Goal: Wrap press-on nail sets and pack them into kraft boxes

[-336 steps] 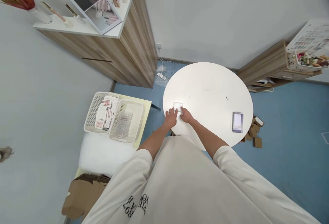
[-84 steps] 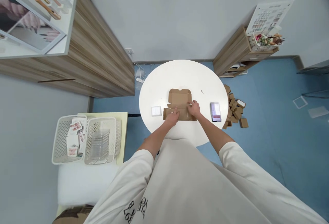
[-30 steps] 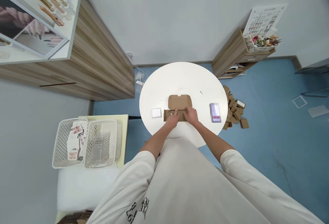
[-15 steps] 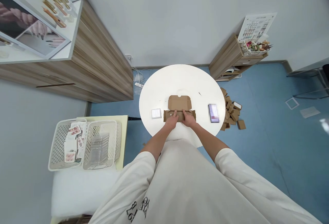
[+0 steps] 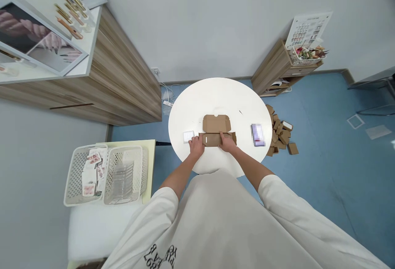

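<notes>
A brown cardboard box [image 5: 212, 139] lies partly folded on the white round table [image 5: 212, 96], its lid flap [image 5: 216, 124] laid back flat behind the tray part. My right hand [image 5: 227, 142] grips the front wall near the right end, one finger reaching over into the tray. At the left end, my left hand [image 5: 196, 146] has its fingers spread and touches the side flap. Just behind those fingers sits a flat clear case [image 5: 188, 136] with white contents. Both palms face down, so the undersides of my hands are hidden.
A blurred purple item [image 5: 258, 135] lies at the table's right. Several small cardboard boxes [image 5: 279, 135] are heaped on the floor beyond. To the left, a stand carries a basket of printed cards [image 5: 74, 178] and a basket of clear cases [image 5: 140, 174]. A wooden cabinet [image 5: 123, 75] stands behind.
The clear case was under my hands first; later the unfolded cardboard appeared and its front part was folded up. Lately my left hand moved left from the middle to the box's end.
</notes>
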{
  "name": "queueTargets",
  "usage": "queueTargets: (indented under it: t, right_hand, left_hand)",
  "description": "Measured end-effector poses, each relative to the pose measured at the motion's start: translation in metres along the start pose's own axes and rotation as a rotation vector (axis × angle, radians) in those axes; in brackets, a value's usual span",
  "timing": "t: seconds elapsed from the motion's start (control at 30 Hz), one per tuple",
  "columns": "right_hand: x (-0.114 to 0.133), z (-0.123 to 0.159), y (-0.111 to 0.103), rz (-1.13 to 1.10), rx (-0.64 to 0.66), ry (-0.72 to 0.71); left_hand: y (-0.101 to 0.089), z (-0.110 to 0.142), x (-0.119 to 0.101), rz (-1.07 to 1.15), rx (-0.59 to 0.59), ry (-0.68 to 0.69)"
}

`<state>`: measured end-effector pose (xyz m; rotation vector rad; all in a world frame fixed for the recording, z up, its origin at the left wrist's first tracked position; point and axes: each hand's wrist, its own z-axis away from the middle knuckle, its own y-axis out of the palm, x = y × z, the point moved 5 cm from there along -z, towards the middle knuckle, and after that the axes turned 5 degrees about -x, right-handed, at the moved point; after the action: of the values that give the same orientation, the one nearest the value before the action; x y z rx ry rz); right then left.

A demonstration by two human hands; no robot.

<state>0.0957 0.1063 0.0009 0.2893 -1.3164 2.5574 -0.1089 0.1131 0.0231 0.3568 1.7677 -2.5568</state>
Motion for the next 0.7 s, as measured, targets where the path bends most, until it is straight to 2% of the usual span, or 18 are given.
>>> queueTargets:
  t: [0.17, 0.37, 0.47, 0.6, 0.7]
  right_hand:
    - [0.001, 0.001, -0.001, 0.008, 0.005, 0.01]
    - [0.0, 0.001, 0.0, -0.011, 0.004, 0.013]
    - [-0.001, 0.0, 0.001, -0.002, 0.001, 0.003]
    - [-0.001, -0.001, 0.002, -0.001, -0.007, -0.015]
    - [-0.001, -0.001, 0.001, 0.003, -0.01, -0.018]
  left_hand:
    - [0.004, -0.009, -0.01, 0.0, -0.012, -0.032]
    - [0.007, -0.004, -0.013, -0.006, 0.027, -0.011]
    - [0.007, 0.003, -0.02, -0.005, 0.003, 0.044]
    - [0.008, 0.015, -0.033, -0.002, -0.001, 0.186]
    - [0.007, 0.02, -0.036, -0.001, 0.02, 0.217]
